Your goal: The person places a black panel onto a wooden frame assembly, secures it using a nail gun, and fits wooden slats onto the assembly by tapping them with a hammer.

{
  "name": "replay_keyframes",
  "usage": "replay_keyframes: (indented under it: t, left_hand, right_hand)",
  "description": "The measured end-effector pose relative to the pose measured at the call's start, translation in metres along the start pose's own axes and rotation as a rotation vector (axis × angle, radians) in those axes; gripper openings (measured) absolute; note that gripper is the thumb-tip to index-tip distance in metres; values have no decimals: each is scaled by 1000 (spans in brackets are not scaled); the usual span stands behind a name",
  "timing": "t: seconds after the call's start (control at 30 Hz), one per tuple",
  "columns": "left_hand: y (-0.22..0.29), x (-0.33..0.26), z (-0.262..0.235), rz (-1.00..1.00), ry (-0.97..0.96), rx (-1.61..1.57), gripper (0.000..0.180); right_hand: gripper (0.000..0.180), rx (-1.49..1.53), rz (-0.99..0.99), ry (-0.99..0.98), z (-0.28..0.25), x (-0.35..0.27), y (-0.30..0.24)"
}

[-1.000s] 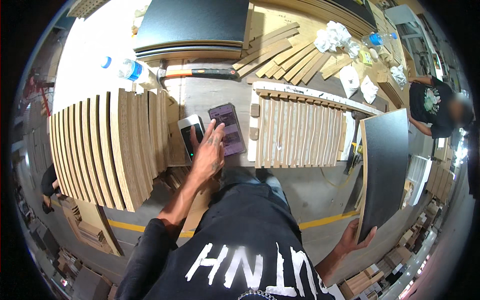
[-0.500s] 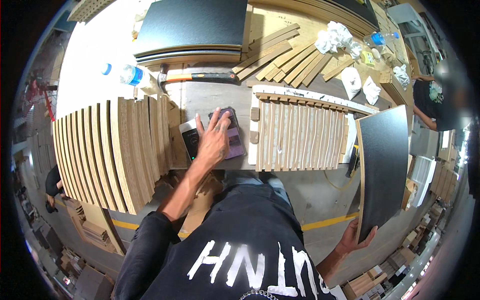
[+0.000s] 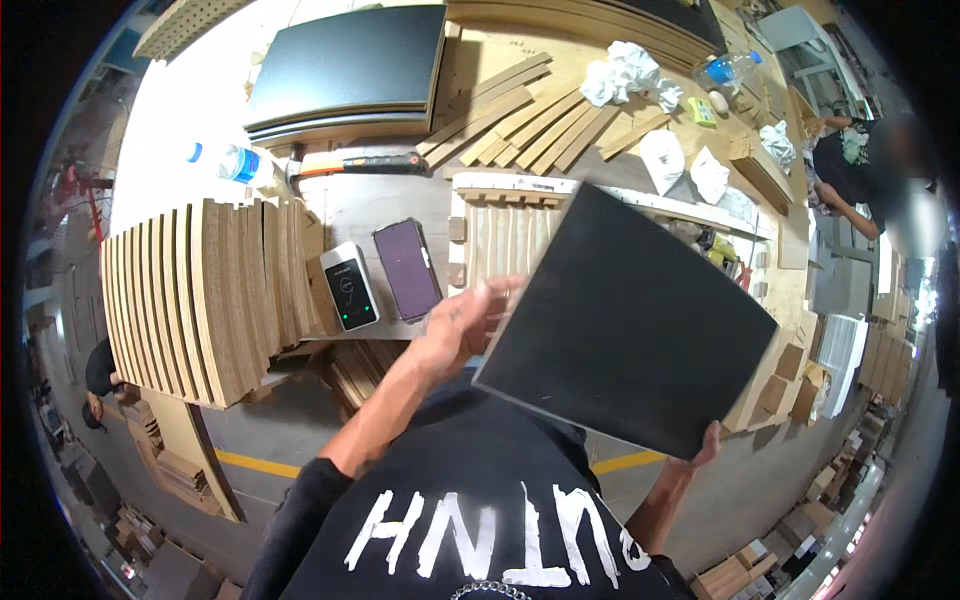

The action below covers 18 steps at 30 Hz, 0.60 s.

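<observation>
A square black panel is lifted over the row of upright wooden slats on the bench. My right hand grips its lower right edge from underneath, only the fingertips showing. My left hand holds its left edge, fingers blurred. Just left of that hand lie a purple phone and a small white device with a dark screen. The panel hides most of the slat row.
A large bundle of upright slats stands at the left. Stacked black panels, a hammer, a water bottle, loose slats and crumpled cloth lie farther back. Another person works at the right.
My left hand left the purple phone and came to the panel's left edge. The black panel swung up from hanging at my right side to over the slat row.
</observation>
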<state>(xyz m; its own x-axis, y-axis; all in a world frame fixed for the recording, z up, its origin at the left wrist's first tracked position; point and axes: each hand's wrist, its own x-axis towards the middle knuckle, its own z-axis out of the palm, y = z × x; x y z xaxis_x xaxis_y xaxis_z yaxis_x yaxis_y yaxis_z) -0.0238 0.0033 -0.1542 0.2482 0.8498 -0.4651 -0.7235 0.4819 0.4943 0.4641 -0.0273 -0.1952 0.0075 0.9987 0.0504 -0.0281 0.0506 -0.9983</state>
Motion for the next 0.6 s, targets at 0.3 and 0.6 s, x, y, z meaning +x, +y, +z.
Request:
replay_keyframes:
  t: [0.3, 0.6]
  left_hand:
    - [-29, -11, 29, 136, 350, 97, 49]
    - [-25, -34, 34, 305, 534, 375, 45]
  right_hand:
    - [60, -86, 289, -178, 80, 115, -69]
    - [49, -59, 265, -93, 86, 129, -89]
